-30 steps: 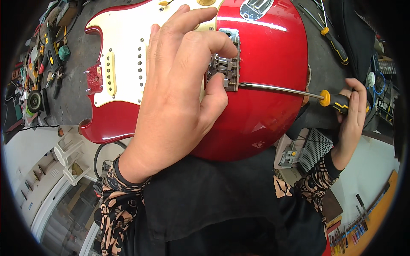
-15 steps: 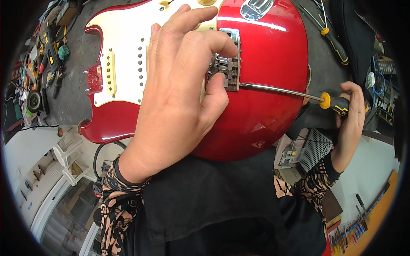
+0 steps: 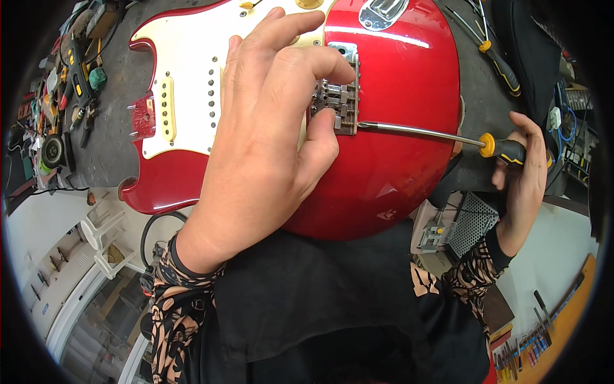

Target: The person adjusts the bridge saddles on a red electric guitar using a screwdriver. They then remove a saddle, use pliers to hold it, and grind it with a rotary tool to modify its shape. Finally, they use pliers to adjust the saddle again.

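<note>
A red electric guitar body (image 3: 396, 173) with a cream pickguard (image 3: 185, 70) lies on the bench, no neck in its pocket. My left hand (image 3: 256, 128) spans the metal bridge (image 3: 346, 102), its thumb and index finger curled against the bridge parts; the other fingers are over the pickguard. Out to the right, my right hand (image 3: 527, 160) has a screwdriver (image 3: 435, 134) by its black and yellow handle, fingers loosely bent around the end. The blade lies nearly level across the red top, its tip at the near rear corner of the bridge.
More screwdrivers (image 3: 499, 67) lie on the dark bench (image 3: 121, 89) at the upper right. Tools and a black and yellow glue gun-like tool (image 3: 78, 73) crowd the left side. An oval jack plate (image 3: 384, 14) sits on the guitar's far side. Below right hangs a rack of hand tools (image 3: 524, 345).
The fingers of my right hand have shifted around the screwdriver handle, and the thumb now shows below it. The tip stays at the bridge corner. My left hand keeps nearly the same place.
</note>
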Tool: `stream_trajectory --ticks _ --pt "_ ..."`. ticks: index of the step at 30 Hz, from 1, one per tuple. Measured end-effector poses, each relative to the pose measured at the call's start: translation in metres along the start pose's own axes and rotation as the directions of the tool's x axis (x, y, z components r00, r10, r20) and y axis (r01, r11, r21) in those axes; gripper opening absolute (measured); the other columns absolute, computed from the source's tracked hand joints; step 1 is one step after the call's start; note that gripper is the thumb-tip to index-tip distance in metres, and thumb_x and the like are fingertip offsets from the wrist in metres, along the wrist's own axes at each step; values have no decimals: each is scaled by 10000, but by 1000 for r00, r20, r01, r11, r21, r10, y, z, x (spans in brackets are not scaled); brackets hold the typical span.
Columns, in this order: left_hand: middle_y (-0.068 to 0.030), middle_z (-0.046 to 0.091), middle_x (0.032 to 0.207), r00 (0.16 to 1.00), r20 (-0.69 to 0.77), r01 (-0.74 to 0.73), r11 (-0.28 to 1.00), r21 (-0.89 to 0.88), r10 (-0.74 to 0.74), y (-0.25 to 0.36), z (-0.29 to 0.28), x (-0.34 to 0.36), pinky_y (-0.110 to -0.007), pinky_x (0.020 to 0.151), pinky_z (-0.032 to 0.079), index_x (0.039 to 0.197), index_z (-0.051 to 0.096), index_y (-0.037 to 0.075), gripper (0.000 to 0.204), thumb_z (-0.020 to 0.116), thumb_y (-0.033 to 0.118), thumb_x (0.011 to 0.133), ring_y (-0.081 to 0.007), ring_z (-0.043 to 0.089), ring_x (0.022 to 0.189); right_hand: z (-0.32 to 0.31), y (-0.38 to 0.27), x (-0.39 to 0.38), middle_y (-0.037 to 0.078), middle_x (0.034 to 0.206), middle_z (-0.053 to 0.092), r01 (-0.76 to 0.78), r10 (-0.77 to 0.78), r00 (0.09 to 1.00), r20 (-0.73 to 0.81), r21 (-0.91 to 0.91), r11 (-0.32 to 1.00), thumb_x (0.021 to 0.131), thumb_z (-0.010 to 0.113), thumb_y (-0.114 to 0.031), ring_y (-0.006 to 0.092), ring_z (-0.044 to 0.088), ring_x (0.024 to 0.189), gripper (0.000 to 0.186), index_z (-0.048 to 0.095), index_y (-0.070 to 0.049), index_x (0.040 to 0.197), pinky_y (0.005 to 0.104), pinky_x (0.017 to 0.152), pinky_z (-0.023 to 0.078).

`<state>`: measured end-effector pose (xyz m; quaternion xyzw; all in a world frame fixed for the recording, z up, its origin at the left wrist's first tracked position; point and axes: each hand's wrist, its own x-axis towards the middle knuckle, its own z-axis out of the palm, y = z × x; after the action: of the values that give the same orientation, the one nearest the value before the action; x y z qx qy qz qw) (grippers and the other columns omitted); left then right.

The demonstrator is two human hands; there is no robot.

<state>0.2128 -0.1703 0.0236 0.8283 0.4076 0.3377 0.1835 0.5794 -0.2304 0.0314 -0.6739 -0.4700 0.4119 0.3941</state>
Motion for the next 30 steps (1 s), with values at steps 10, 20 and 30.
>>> stream_trajectory --ticks 10,20,30 --pt "-202 530 1583 1000 10 2 1000 10 -2 1 -1 -1 -485 1238 380 1334 626 64 547 663 -126 822 -407 449 1524 -23 31 3 138 1349 478 274 -344 927 147 361 892 987 643 -201 293 536 1294 242 522 -107 1174 367 1041 484" --pt "-198 537 1574 1000 12 -21 999 25 20 3 -2 1 -474 1236 385 1369 621 59 570 673 -112 827 -393 469 1510 -14 3 -4 58 1140 604 -22 25 999 35 -93 995 1155 491 -176 44 573 966 307 575 -30 1412 235 709 469" --pt "-197 538 1570 992 72 102 994 31 -104 27 -6 11 -446 1215 409 1382 620 64 588 673 -116 825 -363 509 1475 -1 18 -2 124 1220 581 345 -350 936 23 127 930 1093 586 -250 173 627 993 434 534 -14 1454 299 863 522"
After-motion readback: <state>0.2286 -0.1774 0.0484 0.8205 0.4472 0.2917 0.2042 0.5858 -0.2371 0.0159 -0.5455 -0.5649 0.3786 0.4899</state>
